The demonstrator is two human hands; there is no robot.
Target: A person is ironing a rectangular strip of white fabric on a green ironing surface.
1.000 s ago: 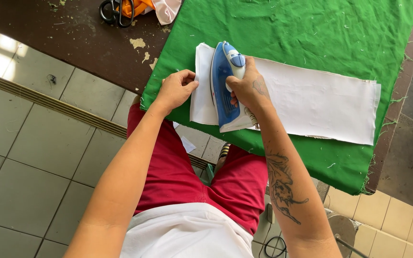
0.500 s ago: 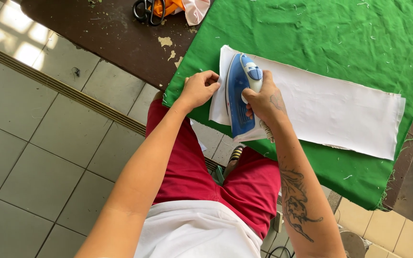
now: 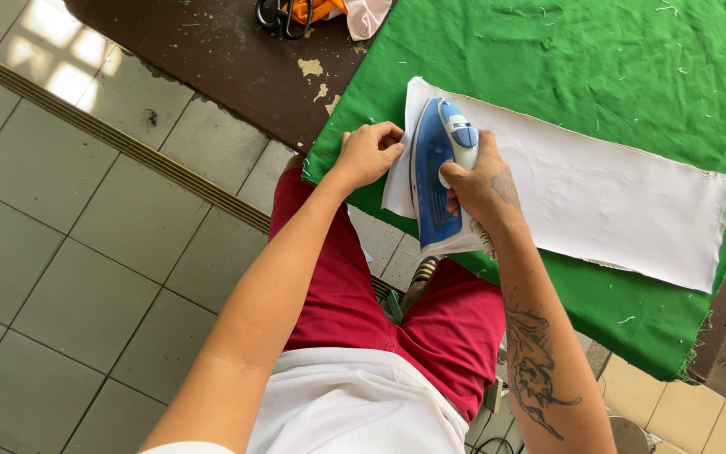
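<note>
a: what had changed in that last second?

b: very little in the work itself. the right hand had stayed wrapped around the handle of the blue and white iron, and the iron had stayed on the near end of the white fabric strip, toward 9 o'clock of the strip. the view had drifted, so everything sat a bit differently in frame, but the iron looked no further along the strip.

a: and the other hand?

b: the left hand was curled at the strip's near edge, just beside the iron at its 9 o'clock, fingers pinching or pressing the fabric's edge. i couldn't tell which.

a: so what did that say about the pressing?

b: my guess was that the near end was being held flat under the iron, with the long stretch toward 3 o'clock looking untouched by it.

a: where did the strip lie?

b: on the green cloth covering the table, running from about 9 to 3 o'clock.

a: anything hard to make out?

b: the iron's soleplate was hidden beneath it, and its cord was not clear. at 12 o'clock, scissors and something orange were cut off by the frame edge on the dark tabletop. the far end of the strip seemed layered, though how many layers i couldn't say.
</note>
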